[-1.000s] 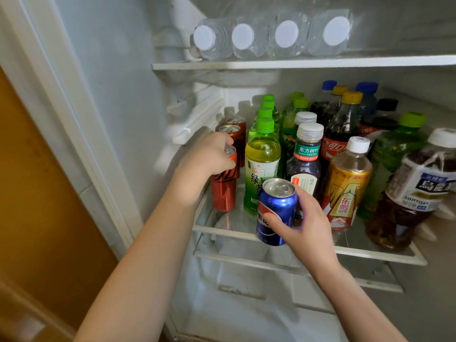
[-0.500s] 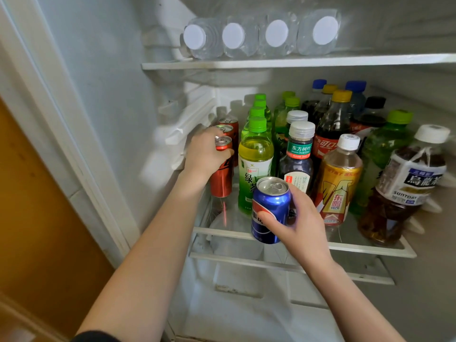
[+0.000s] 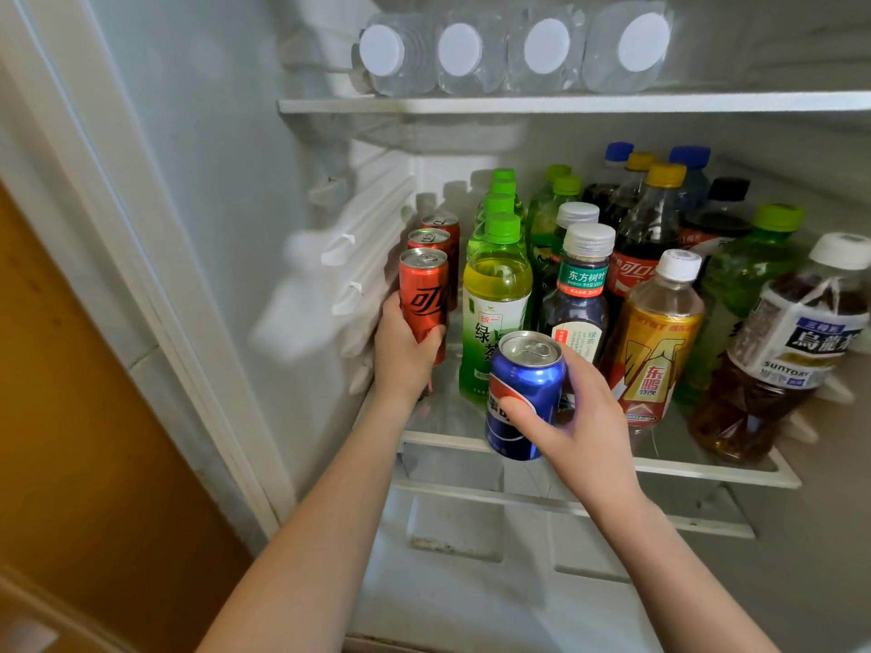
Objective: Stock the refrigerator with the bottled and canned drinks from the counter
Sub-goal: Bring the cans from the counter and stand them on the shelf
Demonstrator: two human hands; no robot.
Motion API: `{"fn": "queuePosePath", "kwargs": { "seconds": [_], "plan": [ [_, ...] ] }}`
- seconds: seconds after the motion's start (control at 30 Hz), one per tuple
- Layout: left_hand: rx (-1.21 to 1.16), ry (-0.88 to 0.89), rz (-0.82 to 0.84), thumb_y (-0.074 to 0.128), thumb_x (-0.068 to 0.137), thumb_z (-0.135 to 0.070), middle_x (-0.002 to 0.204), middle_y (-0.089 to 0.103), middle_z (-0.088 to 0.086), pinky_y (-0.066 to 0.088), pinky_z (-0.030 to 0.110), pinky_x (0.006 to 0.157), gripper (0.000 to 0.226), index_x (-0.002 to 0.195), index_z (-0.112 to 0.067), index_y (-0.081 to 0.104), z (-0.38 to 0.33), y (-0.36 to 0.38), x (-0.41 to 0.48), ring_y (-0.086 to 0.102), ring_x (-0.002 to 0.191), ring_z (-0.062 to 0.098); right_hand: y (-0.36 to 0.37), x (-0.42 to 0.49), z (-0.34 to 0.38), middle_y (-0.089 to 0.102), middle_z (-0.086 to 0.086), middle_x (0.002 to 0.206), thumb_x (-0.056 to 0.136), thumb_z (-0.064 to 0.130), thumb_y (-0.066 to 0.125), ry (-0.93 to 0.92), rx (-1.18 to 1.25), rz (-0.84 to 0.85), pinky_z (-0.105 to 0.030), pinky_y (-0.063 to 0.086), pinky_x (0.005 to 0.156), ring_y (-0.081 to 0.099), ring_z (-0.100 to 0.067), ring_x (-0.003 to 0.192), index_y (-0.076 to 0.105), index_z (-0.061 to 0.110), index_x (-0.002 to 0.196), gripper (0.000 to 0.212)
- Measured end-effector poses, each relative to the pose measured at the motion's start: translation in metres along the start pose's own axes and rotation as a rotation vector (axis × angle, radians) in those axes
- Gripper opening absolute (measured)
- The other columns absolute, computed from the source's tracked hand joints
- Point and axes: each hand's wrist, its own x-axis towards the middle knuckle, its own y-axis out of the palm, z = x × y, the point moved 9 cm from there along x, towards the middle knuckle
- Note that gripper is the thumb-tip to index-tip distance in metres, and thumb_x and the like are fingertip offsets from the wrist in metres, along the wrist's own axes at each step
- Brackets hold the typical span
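Two cans in play right now, one per hand; my left hand (image 3: 404,351) has its grip clamped round the lower half of a slim red can (image 3: 423,301), upright at the front left of the fridge's middle shelf (image 3: 707,466), tight against the inner side wall; two more red cans (image 3: 436,238) line up right behind it, going back. My right hand (image 3: 572,419) has its grip wrapped round a blue can (image 3: 524,395), thumb across the front, fingers at the back; that one is upright but in the air, hovering at the shelf's front edge, just in front of the green tea bottle (image 3: 495,308) and the dark bottle with the silver cap (image 3: 582,294).

Rest of the shelf is pretty packed; a golden bottle with a white cap (image 3: 657,341) next to the dark one, a cola bottle with a yellow cap (image 3: 653,228) behind, more green-capped bottles in rows, and a brown tea bottle (image 3: 782,355) leaning at the far right. Up on the top shelf (image 3: 471,106), four clear water bottles (image 3: 513,51) lie on their sides, white caps pointing at me. Can't tell whether the red can's base is actually touching the glass; my hand hides it.
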Motion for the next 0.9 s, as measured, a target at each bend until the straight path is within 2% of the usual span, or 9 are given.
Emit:
{"fn": "queuePosePath", "kwargs": {
  "seconds": [0.07, 0.17, 0.33, 0.4, 0.5, 0.6, 0.67, 0.8, 0.9],
  "plan": [
    [-0.036, 0.010, 0.014, 0.064, 0.081, -0.002, 0.123, 0.058, 0.009, 0.047, 0.026, 0.094, 0.059, 0.134, -0.007, 0.039, 0.001, 0.002, -0.001, 0.056, 0.109, 0.018, 0.000, 0.000, 0.001, 0.058, 0.019, 0.118, 0.071, 0.063, 0.065, -0.001, -0.002, -0.003, -0.023, 0.047, 0.088, 0.052, 0.002, 0.108, 0.050, 0.033, 0.125, 0.064],
    [-0.073, 0.009, 0.042, 0.058, 0.085, 0.002, 0.127, 0.052, 0.012, 0.041, 0.008, 0.086, 0.058, 0.136, -0.004, 0.032, 0.006, 0.004, -0.002, 0.052, 0.109, 0.015, -0.001, -0.002, 0.002, 0.057, 0.020, 0.117, 0.069, 0.066, 0.063, 0.014, 0.024, -0.006, -0.022, 0.047, 0.087, 0.052, 0.002, 0.108, 0.049, 0.035, 0.125, 0.065],
    [-0.074, -0.092, 0.012, 0.079, 0.072, -0.014, 0.114, 0.062, 0.008, 0.051, 0.039, 0.091, 0.061, 0.124, -0.009, 0.046, 0.016, 0.008, -0.004, 0.060, 0.102, 0.020, -0.001, -0.003, 0.004, 0.058, 0.021, 0.117, 0.070, 0.059, 0.068, 0.043, 0.034, -0.003, -0.026, 0.049, 0.087, 0.052, 0.001, 0.108, 0.049, 0.036, 0.125, 0.063],
    [0.013, -0.110, -0.049, 0.085, 0.064, -0.023, 0.114, 0.061, 0.008, 0.050, 0.040, 0.088, 0.069, 0.121, -0.010, 0.048, 0.018, 0.007, -0.008, 0.060, 0.103, 0.024, -0.002, -0.003, 0.006, 0.058, 0.021, 0.116, 0.069, 0.061, 0.066, 0.046, 0.031, -0.001, -0.018, 0.046, 0.085, 0.052, 0.003, 0.107, 0.049, 0.035, 0.125, 0.064],
    [0.175, -0.120, -0.145, 0.082, 0.069, -0.026, 0.122, 0.054, 0.013, 0.044, 0.040, 0.093, 0.067, 0.124, -0.007, 0.048, 0.016, 0.003, -0.010, 0.053, 0.112, 0.031, -0.003, -0.002, 0.009, 0.060, 0.020, 0.114, 0.068, 0.061, 0.066, 0.045, 0.040, 0.000, -0.009, 0.042, 0.080, 0.053, 0.004, 0.104, 0.051, 0.035, 0.123, 0.062],
    [0.242, -0.071, -0.147, 0.078, 0.075, -0.027, 0.133, 0.048, 0.014, 0.040, 0.038, 0.100, 0.072, 0.135, -0.007, 0.042, 0.013, 0.001, -0.011, 0.047, 0.122, 0.030, -0.002, -0.002, 0.011, 0.060, 0.018, 0.114, 0.069, 0.058, 0.067, 0.050, 0.041, 0.018, -0.003, 0.038, 0.082, 0.053, 0.005, 0.104, 0.052, 0.033, 0.123, 0.061],
    [0.258, -0.022, -0.130, 0.076, 0.077, -0.027, 0.135, 0.049, 0.014, 0.042, 0.039, 0.101, 0.075, 0.138, -0.007, 0.037, 0.012, 0.000, -0.015, 0.049, 0.122, 0.029, -0.002, -0.002, 0.010, 0.060, 0.018, 0.115, 0.069, 0.060, 0.066, 0.059, 0.035, 0.029, -0.003, 0.039, 0.082, 0.053, 0.005, 0.105, 0.051, 0.032, 0.124, 0.063],
    [0.247, -0.036, -0.101, 0.075, 0.078, -0.023, 0.125, 0.056, 0.012, 0.049, 0.041, 0.093, 0.062, 0.128, -0.008, 0.041, 0.014, -0.004, -0.019, 0.057, 0.112, 0.029, -0.002, -0.002, 0.009, 0.059, 0.019, 0.116, 0.067, 0.065, 0.062, 0.085, 0.028, 0.041, -0.005, 0.041, 0.080, 0.052, 0.006, 0.105, 0.050, 0.029, 0.127, 0.071],
    [0.290, 0.003, -0.110, 0.073, 0.080, -0.024, 0.133, 0.050, 0.010, 0.041, 0.036, 0.103, 0.064, 0.134, -0.009, 0.042, 0.008, -0.005, -0.020, 0.049, 0.122, 0.025, -0.002, -0.002, 0.009, 0.059, 0.019, 0.115, 0.067, 0.065, 0.063, 0.093, 0.033, 0.046, -0.013, 0.043, 0.081, 0.052, 0.004, 0.106, 0.049, 0.031, 0.125, 0.068]
  ]
}}
